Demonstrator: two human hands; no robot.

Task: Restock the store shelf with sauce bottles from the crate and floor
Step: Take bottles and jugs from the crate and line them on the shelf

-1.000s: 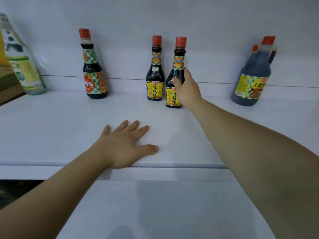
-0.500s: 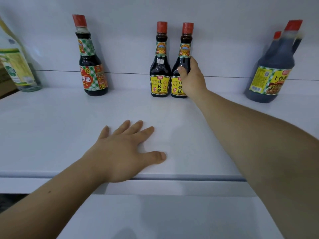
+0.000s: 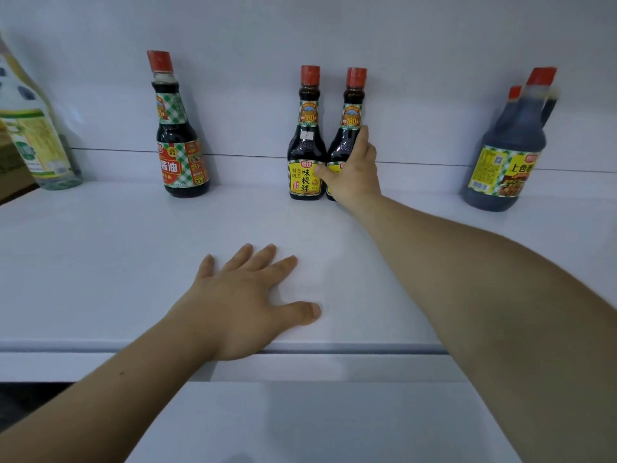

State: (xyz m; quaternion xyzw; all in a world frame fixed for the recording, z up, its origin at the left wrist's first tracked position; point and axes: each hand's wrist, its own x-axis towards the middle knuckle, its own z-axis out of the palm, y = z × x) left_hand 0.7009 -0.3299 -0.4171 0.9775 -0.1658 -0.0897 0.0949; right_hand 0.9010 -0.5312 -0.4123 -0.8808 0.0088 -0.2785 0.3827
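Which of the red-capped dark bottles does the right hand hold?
The right yellow-labelled bottle, beside its twin; the right hand grips only it.

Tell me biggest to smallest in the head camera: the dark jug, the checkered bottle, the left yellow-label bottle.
Largest: dark jug, widest by far.
Middle: checkered bottle, slightly taller and fatter than the next.
Smallest: left yellow-label bottle.
All stand along the shelf back, so nearness hardly matters.

The white shelf (image 3: 100, 262) carries along its back edge a pale bottle (image 3: 36, 142) at the left end, a checked-label bottle (image 3: 178, 152), a yellow-label bottle (image 3: 305, 162) just beside a second yellow-label bottle (image 3: 347, 138) at the middle and a large dark jug (image 3: 507, 155) toward the right, with a left hand (image 3: 243, 305) flat near the front edge.
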